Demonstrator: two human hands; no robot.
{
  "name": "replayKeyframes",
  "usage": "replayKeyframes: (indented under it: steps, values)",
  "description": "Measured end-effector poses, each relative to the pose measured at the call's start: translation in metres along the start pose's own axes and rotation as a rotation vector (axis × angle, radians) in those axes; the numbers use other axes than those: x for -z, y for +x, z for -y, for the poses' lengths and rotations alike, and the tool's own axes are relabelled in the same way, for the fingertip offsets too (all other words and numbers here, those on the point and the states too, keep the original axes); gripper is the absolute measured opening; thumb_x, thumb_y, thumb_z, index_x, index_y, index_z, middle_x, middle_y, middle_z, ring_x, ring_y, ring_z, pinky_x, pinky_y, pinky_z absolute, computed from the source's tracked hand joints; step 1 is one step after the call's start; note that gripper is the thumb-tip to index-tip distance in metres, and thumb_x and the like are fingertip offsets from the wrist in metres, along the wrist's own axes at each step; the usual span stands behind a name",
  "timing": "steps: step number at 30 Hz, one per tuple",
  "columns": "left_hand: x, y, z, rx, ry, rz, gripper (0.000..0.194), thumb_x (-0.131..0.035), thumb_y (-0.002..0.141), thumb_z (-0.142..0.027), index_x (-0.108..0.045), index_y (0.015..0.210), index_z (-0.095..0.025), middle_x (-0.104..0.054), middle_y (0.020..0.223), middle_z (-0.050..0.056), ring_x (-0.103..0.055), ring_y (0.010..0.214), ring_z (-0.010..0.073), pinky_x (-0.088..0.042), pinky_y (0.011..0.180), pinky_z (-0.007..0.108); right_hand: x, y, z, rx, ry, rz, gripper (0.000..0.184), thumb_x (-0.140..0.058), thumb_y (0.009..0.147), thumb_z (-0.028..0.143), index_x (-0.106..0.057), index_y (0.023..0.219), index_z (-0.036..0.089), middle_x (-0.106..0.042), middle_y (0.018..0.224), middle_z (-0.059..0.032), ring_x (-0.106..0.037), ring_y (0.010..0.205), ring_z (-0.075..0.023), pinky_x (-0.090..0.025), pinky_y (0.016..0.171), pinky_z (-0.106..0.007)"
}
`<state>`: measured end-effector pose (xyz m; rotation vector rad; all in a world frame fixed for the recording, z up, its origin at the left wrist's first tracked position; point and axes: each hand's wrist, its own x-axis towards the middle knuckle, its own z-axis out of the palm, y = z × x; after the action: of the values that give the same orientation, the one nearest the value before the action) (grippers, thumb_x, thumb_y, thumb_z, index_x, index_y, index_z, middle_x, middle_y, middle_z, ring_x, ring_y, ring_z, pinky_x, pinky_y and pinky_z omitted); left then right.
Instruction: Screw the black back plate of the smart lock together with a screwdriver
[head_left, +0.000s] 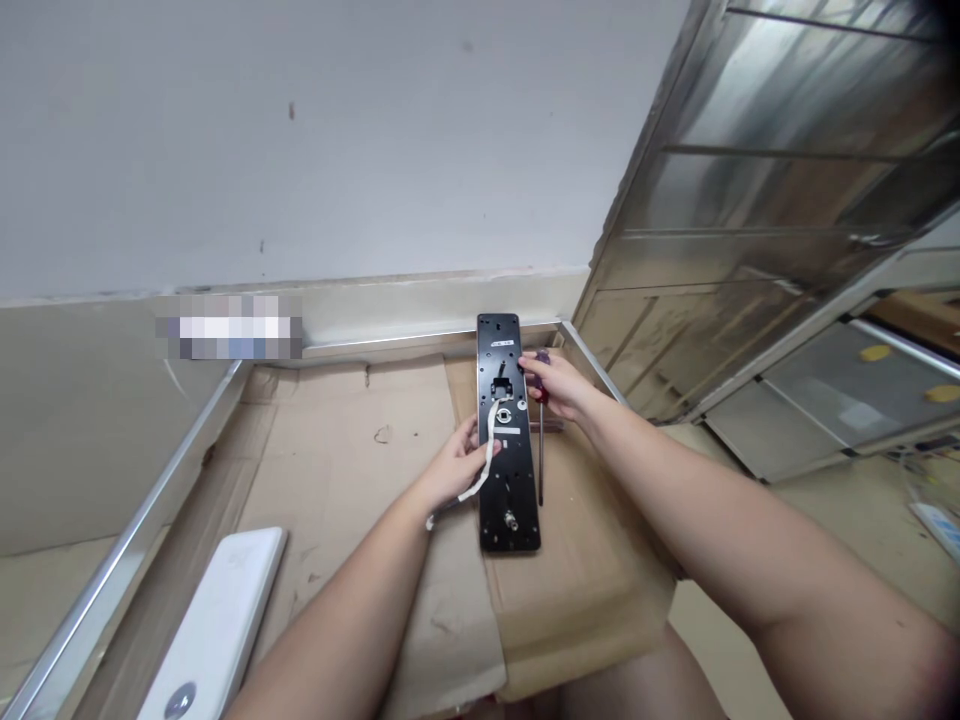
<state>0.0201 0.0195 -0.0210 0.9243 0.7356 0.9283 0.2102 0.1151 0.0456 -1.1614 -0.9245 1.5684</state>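
A long black door lock panel (pixel 510 505) is held upright over the cardboard, its back with screw holes and small white labels facing me. My left hand (pixel 457 462) grips its left edge, thumb over the face. A white-wrapped cable (pixel 489 455) runs from the panel's middle down past my left thumb, its end hanging at the left. My right hand (pixel 559 385) is closed around a screwdriver (pixel 541 450) with a dark red and purple handle, shaft pointing down beside the panel. The right fingertips touch the panel's upper right edge.
Flattened cardboard (pixel 345 450) covers the metal-framed table. A long white panel (pixel 225 610) with a round grey spot lies at the left front. A wall stands behind, and a metal door (pixel 720 230) rises at the right. A low shelf unit (pixel 840 390) is further right.
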Motion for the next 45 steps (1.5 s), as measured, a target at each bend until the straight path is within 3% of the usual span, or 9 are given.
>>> replayKeyframes:
  steps: [7,19,23,26,29,33,35,39,45]
  values:
    - [0.009,0.005,-0.001,-0.063,0.082,-0.055,0.081,-0.081,0.078,-0.046,-0.045,0.144,-0.016,-0.068,0.126,0.014,-0.069,0.101,0.0230,-0.053,0.082,0.029,0.000,0.002,-0.007,-0.108,-0.099,0.012,0.008,-0.060,0.092,0.018,-0.056,0.085,0.016,-0.063,0.077,-0.0043,-0.055,0.055,-0.0077,-0.029,0.033,-0.013]
    - [0.004,0.008,0.008,-0.231,0.211,-0.091,0.069,-0.069,0.088,-0.048,-0.044,0.144,-0.017,-0.056,0.145,0.015,-0.051,0.134,0.0293,-0.039,0.113,0.040,0.003,-0.001,-0.009,-0.115,-0.184,0.124,0.024,-0.076,0.078,0.020,-0.055,0.089,0.019,-0.058,0.065,0.0024,-0.053,0.051,-0.0087,-0.037,0.041,-0.016]
    - [0.008,0.007,0.004,-0.190,0.291,-0.059,0.070,-0.068,0.089,-0.048,-0.043,0.145,-0.016,-0.063,0.135,0.015,-0.060,0.122,0.0279,-0.047,0.104,0.038,0.004,-0.004,-0.006,-0.136,-0.197,0.167,0.020,-0.073,0.081,0.024,-0.054,0.085,0.018,-0.053,0.058,0.0045,-0.044,0.044,-0.0067,-0.034,0.040,-0.017]
    - [0.016,0.000,-0.009,-0.071,0.449,-0.069,0.069,-0.063,0.090,-0.051,-0.043,0.147,-0.017,-0.072,0.114,0.012,-0.069,0.088,0.0224,-0.054,0.078,0.033,0.005,-0.006,-0.003,-0.147,-0.210,0.151,0.017,-0.069,0.085,0.023,-0.053,0.083,0.018,-0.054,0.060,0.0033,-0.045,0.045,-0.0061,-0.034,0.040,-0.016]
    - [0.036,-0.011,-0.029,-0.024,0.713,-0.215,0.054,-0.051,0.094,-0.054,-0.060,0.133,-0.017,-0.071,0.085,0.006,-0.061,0.059,0.0176,-0.047,0.058,0.029,0.007,-0.005,-0.002,-0.137,-0.216,0.107,0.019,-0.069,0.086,0.023,-0.050,0.084,0.019,-0.055,0.063,0.0025,-0.048,0.048,-0.0067,-0.037,0.040,-0.016]
    - [0.072,-0.025,-0.056,-0.164,1.073,-0.675,0.039,-0.048,0.090,-0.039,-0.065,0.118,-0.018,-0.068,0.083,0.004,-0.063,0.068,0.0186,-0.045,0.062,0.028,0.011,-0.004,0.001,-0.132,-0.216,0.055,0.024,-0.065,0.090,0.031,-0.043,0.085,0.023,-0.052,0.060,0.0054,-0.050,0.047,-0.0093,-0.046,0.045,-0.021]
    - [0.086,-0.029,-0.062,-0.094,1.199,-0.752,0.039,-0.051,0.085,-0.038,-0.065,0.115,-0.017,-0.069,0.085,0.005,-0.063,0.072,0.0198,-0.045,0.066,0.028,0.015,-0.006,0.005,-0.118,-0.212,0.040,0.025,-0.063,0.092,0.034,-0.041,0.086,0.023,-0.048,0.058,0.0073,-0.048,0.045,-0.0090,-0.047,0.046,-0.022]
    - [0.096,-0.028,-0.057,-0.013,1.258,-0.609,0.042,-0.066,0.072,-0.037,-0.069,0.109,-0.018,-0.071,0.084,0.005,-0.065,0.072,0.0217,-0.046,0.067,0.029,0.024,-0.011,0.013,-0.075,-0.199,0.046,0.023,-0.060,0.093,0.035,-0.041,0.087,0.024,-0.046,0.057,0.0083,-0.040,0.042,-0.0069,-0.037,0.042,-0.018]
    - [0.094,-0.020,-0.048,0.002,1.319,-0.501,0.026,-0.065,0.073,-0.032,-0.075,0.093,-0.020,-0.075,0.087,0.008,-0.067,0.080,0.0247,-0.048,0.073,0.032,0.033,-0.015,0.017,-0.060,-0.190,0.069,0.022,-0.060,0.092,0.035,-0.041,0.089,0.024,-0.047,0.058,0.0086,-0.039,0.041,-0.0067,-0.031,0.041,-0.018]
